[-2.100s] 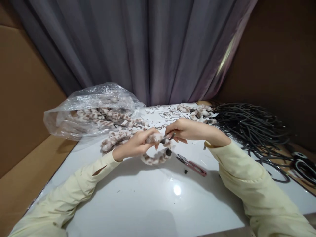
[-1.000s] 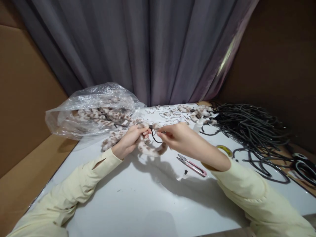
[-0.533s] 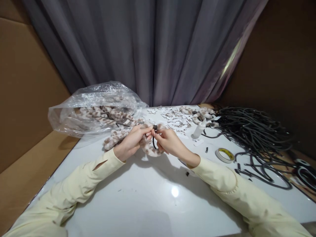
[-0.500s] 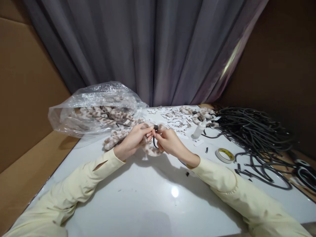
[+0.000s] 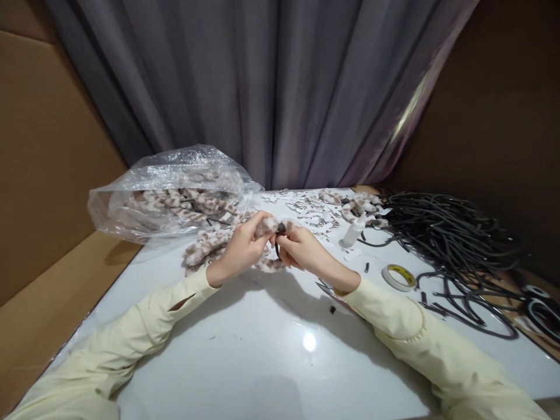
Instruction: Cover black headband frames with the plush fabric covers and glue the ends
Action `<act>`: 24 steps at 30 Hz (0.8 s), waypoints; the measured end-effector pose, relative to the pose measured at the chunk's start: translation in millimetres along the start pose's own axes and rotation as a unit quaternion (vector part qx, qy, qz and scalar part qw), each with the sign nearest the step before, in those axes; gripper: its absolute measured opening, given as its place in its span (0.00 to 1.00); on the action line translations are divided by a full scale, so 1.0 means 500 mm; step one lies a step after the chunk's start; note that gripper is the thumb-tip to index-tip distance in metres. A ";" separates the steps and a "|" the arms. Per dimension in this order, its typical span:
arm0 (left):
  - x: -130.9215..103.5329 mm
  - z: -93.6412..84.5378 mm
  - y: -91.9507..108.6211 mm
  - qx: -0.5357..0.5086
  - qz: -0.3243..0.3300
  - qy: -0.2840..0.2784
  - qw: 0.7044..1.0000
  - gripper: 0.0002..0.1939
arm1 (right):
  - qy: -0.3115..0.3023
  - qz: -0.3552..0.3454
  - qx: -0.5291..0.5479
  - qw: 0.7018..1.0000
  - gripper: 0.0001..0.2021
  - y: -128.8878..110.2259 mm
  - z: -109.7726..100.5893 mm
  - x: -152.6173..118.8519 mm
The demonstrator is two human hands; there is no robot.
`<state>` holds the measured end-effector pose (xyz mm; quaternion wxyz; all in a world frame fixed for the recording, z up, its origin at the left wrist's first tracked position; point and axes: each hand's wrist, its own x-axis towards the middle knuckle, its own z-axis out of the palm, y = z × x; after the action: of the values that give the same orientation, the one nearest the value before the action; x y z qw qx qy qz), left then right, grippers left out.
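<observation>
A ring-shaped fluffy white-and-brown strip [image 5: 270,265] hangs between my hands above the white table. My left hand [image 5: 243,240] is closed round the strip on its left side. On the other side, my right hand [image 5: 303,247] pinches it beside a small dark joint [image 5: 281,228]. A thin black cord [image 5: 277,250] shows below the joint, between the hands. The fingertips of both hands are close together and partly hidden by the fluff. More fluffy strips [image 5: 205,249] lie just left of my left hand.
A clear plastic bag [image 5: 175,169] of fluffy strips is at the back left. Paper scraps [image 5: 312,213] lie behind my hands. To the right are a small bottle [image 5: 354,231], a tape roll [image 5: 399,277], a heap of black cords [image 5: 450,233] and scissors [image 5: 540,303].
My left hand has turned and now wraps more of the fluffy strip, its fingers raised higher. The dark joint and my right hand have shifted slightly right.
</observation>
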<state>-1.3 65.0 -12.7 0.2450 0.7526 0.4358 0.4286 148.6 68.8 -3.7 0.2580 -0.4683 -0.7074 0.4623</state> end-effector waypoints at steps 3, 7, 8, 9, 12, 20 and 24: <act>-0.006 0.000 -0.015 0.122 0.140 0.028 0.982 0.13 | -0.031 0.022 0.041 0.998 0.22 -0.011 -0.004 -0.007; -0.009 -0.001 -0.027 0.257 0.332 0.039 0.907 0.17 | -0.119 0.021 0.058 0.991 0.20 -0.028 -0.022 -0.023; -0.010 -0.001 -0.027 0.278 0.351 0.039 0.893 0.17 | -0.146 0.012 0.050 0.988 0.19 -0.031 -0.028 -0.026; -0.009 -0.001 -0.026 0.291 0.360 0.036 0.886 0.17 | -0.168 0.003 0.032 0.985 0.18 -0.032 -0.034 -0.028; -0.008 0.000 -0.023 0.283 0.342 0.023 0.896 0.19 | -0.176 -0.028 -0.090 0.980 0.15 -0.033 -0.045 -0.033; -0.011 0.004 -0.015 0.261 0.249 -0.054 0.931 0.10 | 0.014 -0.124 -0.492 0.862 0.08 -0.031 -0.023 -0.070; -0.007 -0.001 -0.010 0.257 0.241 -0.089 0.932 0.07 | 0.055 -0.177 -0.559 0.808 0.13 -0.024 -0.024 -0.066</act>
<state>-4.8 64.4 -17.8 -0.0295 0.9073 0.3124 0.2797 167.4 42.7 14.5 0.0668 -0.4228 -0.8989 -0.0934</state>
